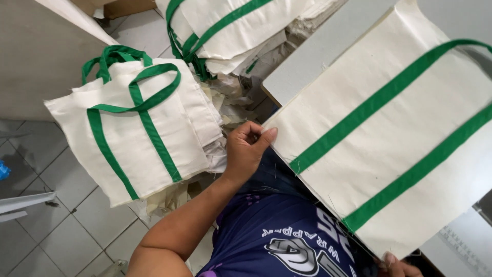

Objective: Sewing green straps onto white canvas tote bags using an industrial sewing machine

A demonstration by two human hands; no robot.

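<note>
- Cream cloth bag (389,149) with two green straps (379,100) sewn across it is lying flat on the grey table (328,41), its near edge hanging over the table's edge above the person's lap.
- Left hand (246,149) is pinching the bag's near left corner, thumb and forefinger pressed together on the cloth, the other fingers curling into the palm.
- Right hand (402,266) is showing only as fingertips at the bottom edge, touching the bag's lower right corner; whether those fingers are gripping or just resting I cannot tell.
- Judging from this, both corners are needing even tension, so that the panel is staying square and the straps are running parallel without puckering.
- Loose threads (296,165) are trailing from the strap end at the hem; keeping them away from the pinch would seem wise.
- Finished bags (136,128), cream with looped green handles, are sitting in a stack to the left, well apart from the table, over a heap of off-cuts.
- Another pile of bags (225,25) is resting beyond, near the table's far corner.
- Pale tiled floor (77,225) is spreading under everything, with a plain beige surface (36,51) standing at the upper left.
- Dark blue printed shirt (277,236) is filling the lower middle of the view.
</note>
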